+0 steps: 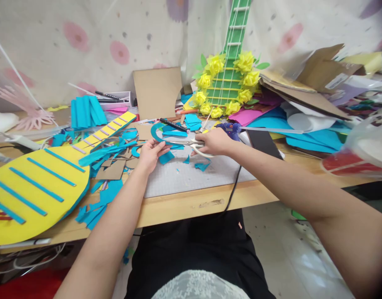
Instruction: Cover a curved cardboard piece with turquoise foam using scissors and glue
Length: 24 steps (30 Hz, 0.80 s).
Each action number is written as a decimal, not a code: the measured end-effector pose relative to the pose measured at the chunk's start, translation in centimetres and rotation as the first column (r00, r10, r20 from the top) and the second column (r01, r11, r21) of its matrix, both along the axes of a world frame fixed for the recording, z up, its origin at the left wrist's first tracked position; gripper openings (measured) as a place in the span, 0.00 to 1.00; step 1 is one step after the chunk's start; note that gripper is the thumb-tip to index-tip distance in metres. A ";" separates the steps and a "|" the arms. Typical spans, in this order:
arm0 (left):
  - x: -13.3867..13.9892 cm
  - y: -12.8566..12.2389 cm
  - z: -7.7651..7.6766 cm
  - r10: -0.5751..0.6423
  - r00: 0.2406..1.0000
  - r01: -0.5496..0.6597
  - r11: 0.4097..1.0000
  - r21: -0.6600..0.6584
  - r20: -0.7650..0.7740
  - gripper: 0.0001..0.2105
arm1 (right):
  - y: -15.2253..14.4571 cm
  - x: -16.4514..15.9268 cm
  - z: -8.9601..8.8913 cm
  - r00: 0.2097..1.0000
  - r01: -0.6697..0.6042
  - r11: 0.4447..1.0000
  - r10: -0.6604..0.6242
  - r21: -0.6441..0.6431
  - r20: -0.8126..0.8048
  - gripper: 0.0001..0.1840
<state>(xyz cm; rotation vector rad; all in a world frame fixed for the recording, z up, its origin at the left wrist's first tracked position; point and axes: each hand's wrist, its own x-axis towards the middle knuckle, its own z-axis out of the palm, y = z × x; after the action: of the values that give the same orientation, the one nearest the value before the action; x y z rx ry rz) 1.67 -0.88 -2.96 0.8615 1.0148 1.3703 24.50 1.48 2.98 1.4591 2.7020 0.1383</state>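
My left hand (152,155) pinches a curved strip of blue paper (154,132), bent like a hook, above a grey cutting mat (175,185). From the other side my right hand (215,142) grips the handles of scissors (197,148). Their blades point left and reach the lower end of the blue strip; whether they are cutting into it I cannot tell. A black marker (173,124) lies just behind the strip. Blue paper scraps (202,166) are scattered on the mat beneath both hands.
A yellow guitar-shaped cutout (32,187) covers the table's left side. Behind stands a green guitar piece (223,83) with yellow paper flowers. A blue glue gun (231,130) sits beyond my right hand. Cardboard and papers (305,95) pile up at right, near a red-and-white bucket (355,160).
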 end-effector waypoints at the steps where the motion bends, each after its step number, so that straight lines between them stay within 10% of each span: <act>1: 0.0 0.0 0.0 -0.001 1.000 0.001 1.000 -0.001 0.011 0.09 | 0.0 0.0 0.1 1.000 0.001 1.000 -0.001 0.003 -0.002 0.34; 24: 0.4 -0.7 0.9 -0.216 0.963 0.235 0.966 -0.110 0.163 0.05 | 1.6 1.9 1.6 0.984 -0.177 0.984 0.177 0.005 -0.014 0.31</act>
<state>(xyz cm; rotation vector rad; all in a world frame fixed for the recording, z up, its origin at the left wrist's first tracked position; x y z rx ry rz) 2.12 -1.62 -2.03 0.7418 0.8506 1.1451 26.35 3.04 4.57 1.2236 2.8409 0.1433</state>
